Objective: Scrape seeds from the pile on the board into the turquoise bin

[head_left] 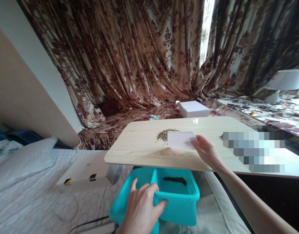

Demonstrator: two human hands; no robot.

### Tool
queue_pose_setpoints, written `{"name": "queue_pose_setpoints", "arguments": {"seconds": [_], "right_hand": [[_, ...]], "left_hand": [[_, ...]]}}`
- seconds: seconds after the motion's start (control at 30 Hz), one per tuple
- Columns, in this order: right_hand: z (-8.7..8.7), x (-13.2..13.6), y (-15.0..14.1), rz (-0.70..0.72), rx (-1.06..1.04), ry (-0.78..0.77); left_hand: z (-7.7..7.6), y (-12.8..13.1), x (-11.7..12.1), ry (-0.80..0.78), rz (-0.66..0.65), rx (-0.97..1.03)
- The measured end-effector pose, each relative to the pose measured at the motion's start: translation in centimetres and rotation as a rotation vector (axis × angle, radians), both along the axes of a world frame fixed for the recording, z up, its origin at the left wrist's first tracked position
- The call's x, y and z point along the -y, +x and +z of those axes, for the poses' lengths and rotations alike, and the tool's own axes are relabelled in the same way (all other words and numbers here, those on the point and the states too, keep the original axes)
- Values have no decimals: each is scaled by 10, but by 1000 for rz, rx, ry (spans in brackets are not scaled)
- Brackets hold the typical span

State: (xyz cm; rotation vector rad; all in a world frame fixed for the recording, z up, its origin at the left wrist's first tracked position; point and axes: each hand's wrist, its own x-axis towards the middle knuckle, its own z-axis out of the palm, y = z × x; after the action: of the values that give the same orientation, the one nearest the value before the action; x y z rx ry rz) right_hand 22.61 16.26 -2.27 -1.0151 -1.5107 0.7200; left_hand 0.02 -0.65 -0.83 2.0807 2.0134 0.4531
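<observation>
My right hand pinches the right edge of a flat white card with rounded corners. The card is over the light wooden tabletop, its left side next to a scattered pile of small green-brown bits and partly covering it. Below the table's near edge is a turquoise plastic bin with a divider. Its right compartment holds a strip of similar dark green bits. My left hand grips the bin at the near end of the divider, fingers over the rim, thumb on the outer wall.
A white box stands behind the table. Another white box lies on the bed at left, near cables. On the tabletop's right is a pixelated object. A lamp stands far right; patterned curtains hang behind.
</observation>
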Motion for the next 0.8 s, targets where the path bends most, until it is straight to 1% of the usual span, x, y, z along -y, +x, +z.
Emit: {"name": "queue_pose_setpoints", "arguments": {"seconds": [0.17, 0.3, 0.5, 0.8], "right_hand": [[1, 5, 10, -62, 1, 5], [-1, 7, 13, -33, -47, -16], [1, 19, 12, 4, -63, -37], [-2, 9, 3, 2, -35, -50]], "left_hand": [[1, 0, 1, -17, -3, -7], [1, -1, 1, -6, 1, 0], [-1, 0, 1, 7, 0, 3], [0, 0, 1, 1, 0, 21]]}}
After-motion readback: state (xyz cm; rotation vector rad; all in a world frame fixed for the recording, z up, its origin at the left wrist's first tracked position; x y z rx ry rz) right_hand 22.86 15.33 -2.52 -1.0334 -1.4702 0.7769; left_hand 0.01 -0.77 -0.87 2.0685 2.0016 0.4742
